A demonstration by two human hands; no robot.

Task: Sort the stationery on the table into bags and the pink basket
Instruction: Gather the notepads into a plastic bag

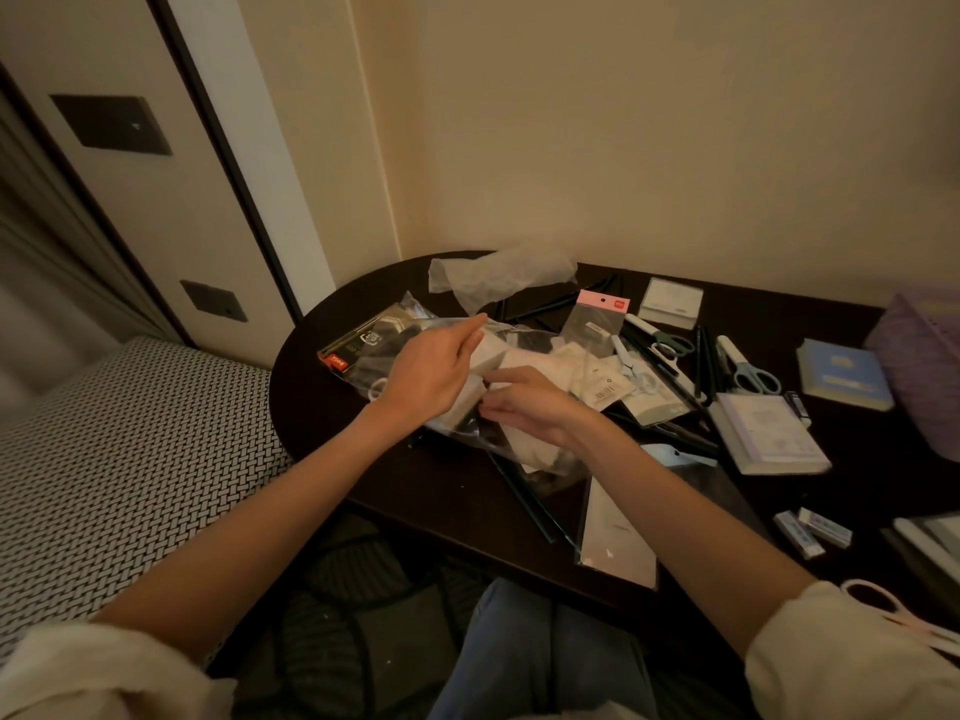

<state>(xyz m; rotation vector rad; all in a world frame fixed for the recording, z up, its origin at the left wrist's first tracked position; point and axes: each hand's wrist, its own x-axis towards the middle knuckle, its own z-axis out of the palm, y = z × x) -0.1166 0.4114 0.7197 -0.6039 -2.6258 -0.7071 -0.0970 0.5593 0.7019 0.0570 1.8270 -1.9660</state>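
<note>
Dark wooden desk (415, 491) carries, toward its left edge, a clear plastic bag (524, 356) of white stationery, gripped at its mouth by the left hand (431, 376), while the right hand (524, 402) pinches its lower edge.

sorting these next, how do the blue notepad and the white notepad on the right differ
The blue notepad has a blue cover and lies farther back, beside the pink basket. The white notepad has a pale cover, looks larger, and lies nearer. Both are thick rectangular pads lying flat on the table.
</note>
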